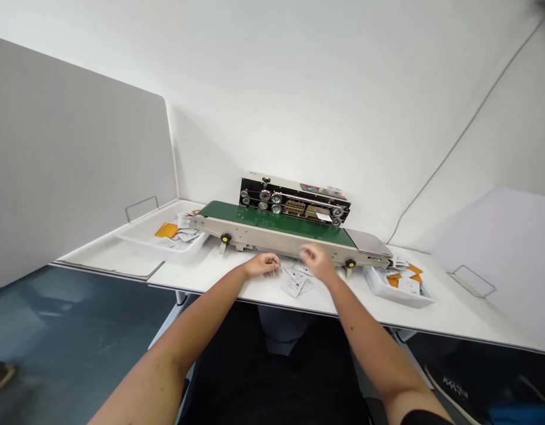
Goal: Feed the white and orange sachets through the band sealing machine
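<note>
My left hand [263, 265] rests at the table in front of the band sealing machine, its fingers curled together; whatever they may hold is hidden. To its right, my right hand [315, 258] is raised near the conveyor's front side, smeared by motion, so its fingers are unclear. Between and below the hands lies a loose pile of small white printed sachets [293, 286]. Behind them stands the machine with its green conveyor belt [272, 219] and a row of rollers [276, 203]. A small white sachet [324, 217] sits at the right end of the rollers.
A white plastic bin [183, 255] with white and orange sachets stands at the belt's left end. Another bin [400, 295] with similar sachets is under its right end. Grey partitions [77, 136] flank the table, and a cable [458, 136] runs down the wall.
</note>
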Tool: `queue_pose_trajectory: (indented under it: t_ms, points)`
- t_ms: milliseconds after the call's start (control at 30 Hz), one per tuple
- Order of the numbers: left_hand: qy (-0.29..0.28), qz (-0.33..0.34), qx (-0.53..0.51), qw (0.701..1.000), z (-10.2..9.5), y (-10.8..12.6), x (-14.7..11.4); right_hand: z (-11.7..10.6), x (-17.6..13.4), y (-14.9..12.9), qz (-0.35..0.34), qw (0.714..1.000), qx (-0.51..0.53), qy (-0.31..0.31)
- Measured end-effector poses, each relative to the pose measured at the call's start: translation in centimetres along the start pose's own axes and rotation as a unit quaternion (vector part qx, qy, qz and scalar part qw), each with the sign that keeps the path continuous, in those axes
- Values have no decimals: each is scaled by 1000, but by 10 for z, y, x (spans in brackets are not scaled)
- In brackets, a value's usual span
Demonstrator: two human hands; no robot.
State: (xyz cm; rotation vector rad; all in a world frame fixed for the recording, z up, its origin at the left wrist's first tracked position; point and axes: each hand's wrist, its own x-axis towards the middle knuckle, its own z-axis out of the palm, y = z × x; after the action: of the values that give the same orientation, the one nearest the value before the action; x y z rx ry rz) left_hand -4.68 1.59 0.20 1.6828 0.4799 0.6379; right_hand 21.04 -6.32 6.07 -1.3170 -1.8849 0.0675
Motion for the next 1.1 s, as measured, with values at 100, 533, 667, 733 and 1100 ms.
queue_pose_trajectory:
  t_ms: [100,533,667,733,1100]
  points:
    - [1,5,5,1000,1,1,-1,41,-63,-24,14,984,-64,-166]
    - [5,3,24,1000,0,-1,2,42,-122,-15,1,988,-19,-154]
    - [5,1,24,1000,0,0,0,41,-120,-6,24,987,63,-143]
    - [5,1,21,1000,0,0,0,38,-115,-2,48,988,87,-114]
    - [9,-7,12,1000,-1,3,1,44,-75,-25,178,957,186,132]
